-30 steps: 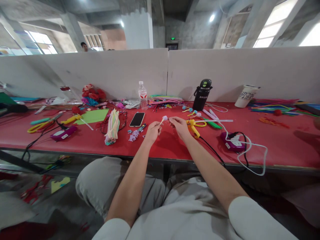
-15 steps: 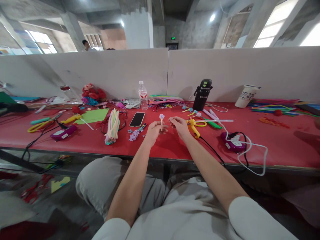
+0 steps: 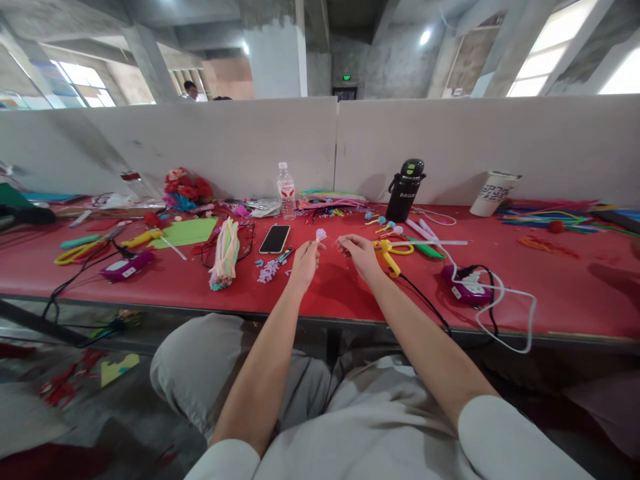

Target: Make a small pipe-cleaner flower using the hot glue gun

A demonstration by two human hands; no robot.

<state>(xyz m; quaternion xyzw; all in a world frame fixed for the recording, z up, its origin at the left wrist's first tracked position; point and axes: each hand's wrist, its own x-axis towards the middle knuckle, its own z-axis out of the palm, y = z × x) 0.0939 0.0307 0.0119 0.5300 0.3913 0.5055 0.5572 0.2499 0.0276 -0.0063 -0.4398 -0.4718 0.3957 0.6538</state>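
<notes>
A small pale purple flower [image 3: 321, 235] on a short stem is pinched in my left hand [image 3: 306, 261], its head pointing up and away from me. Just to the right, my right hand [image 3: 359, 253] has its thumb and fingertips pressed together; whatever is between them is too small to make out. The two hands are apart above the red table [image 3: 334, 300]. Small purple pieces [image 3: 269, 271] lie in a pile left of my left hand. A yellow hot glue gun [image 3: 388, 257] rests right beside my right hand.
A phone [image 3: 275, 239], a bundle of cream fuzzy stems [image 3: 226, 253] and a water bottle [image 3: 287, 192] stand or lie to the left. Rightward are a black flask [image 3: 405, 192], a purple power strip [image 3: 466, 288] with looping cables and a paper cup [image 3: 493, 195]. A white partition [image 3: 225, 143] closes the back.
My left hand has turned, so the flower now tips away and its stem is mostly hidden by my fingers. My right hand has barely moved.
</notes>
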